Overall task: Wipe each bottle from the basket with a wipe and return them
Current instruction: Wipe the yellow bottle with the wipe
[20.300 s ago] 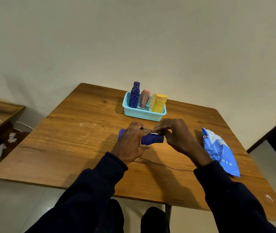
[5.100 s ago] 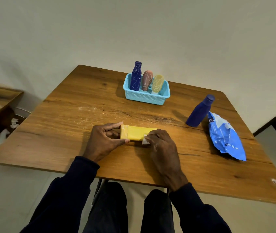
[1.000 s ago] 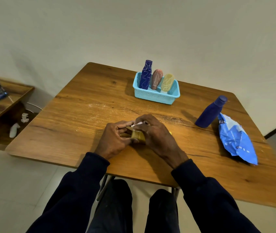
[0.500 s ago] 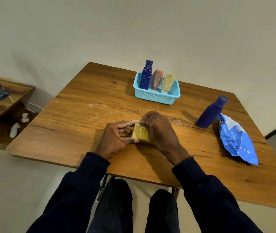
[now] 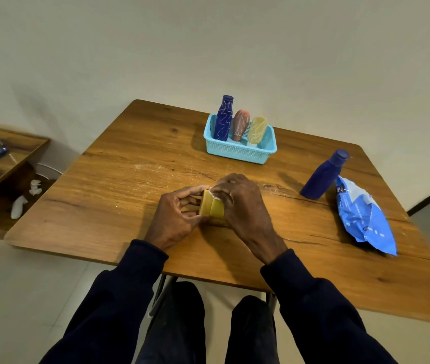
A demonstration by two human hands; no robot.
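A yellow bottle lies on its side near the table's front middle. My left hand grips its left end. My right hand curls over its right part and presses a white wipe onto it; only a sliver of the wipe shows. The light blue basket stands at the back and holds a patterned dark blue bottle, a pink bottle and a pale yellow bottle. A plain dark blue bottle stands upright on the table to the right.
A blue wipes packet lies at the right beside the plain blue bottle. The wooden table ends close to my knees. A low wooden shelf with a dark object stands at the left, with white scraps below it.
My right hand has slid with the wipe along the yellow bottle, covering more of its right part. My left hand keeps its grip on the left end.
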